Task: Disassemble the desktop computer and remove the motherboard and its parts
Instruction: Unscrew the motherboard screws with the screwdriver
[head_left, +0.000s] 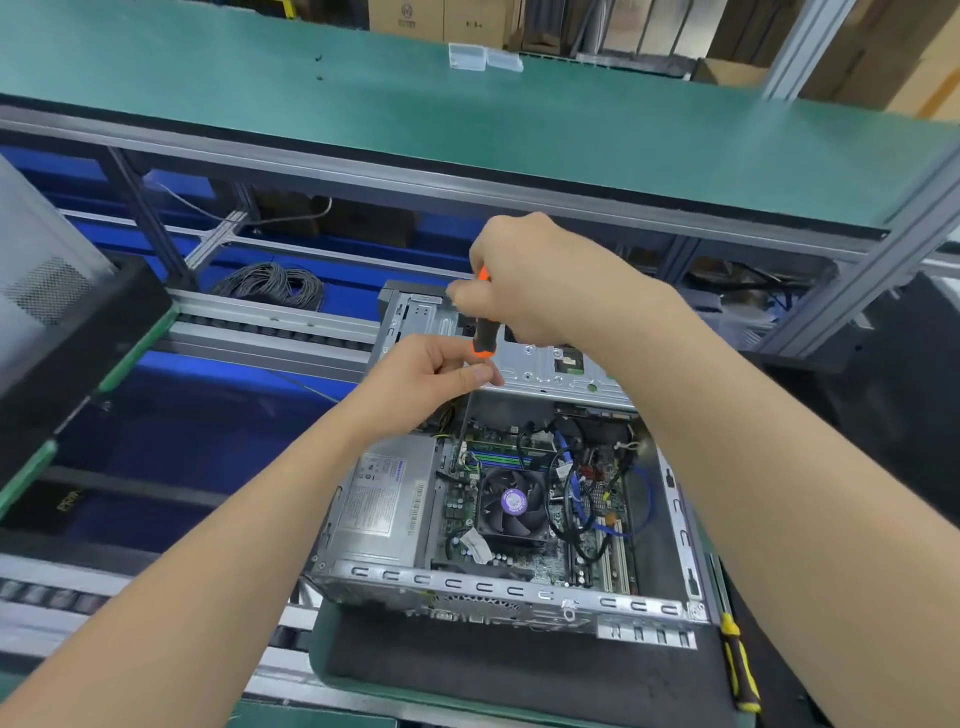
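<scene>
One green shelf (519, 130), computer (509, 519) on black mat (519, 670)

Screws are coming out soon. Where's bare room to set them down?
The dark mat between the case and the near edge, left of the yellow screwdriver; the green shelf above. Inside the case, cables crowd the fan.
</scene>
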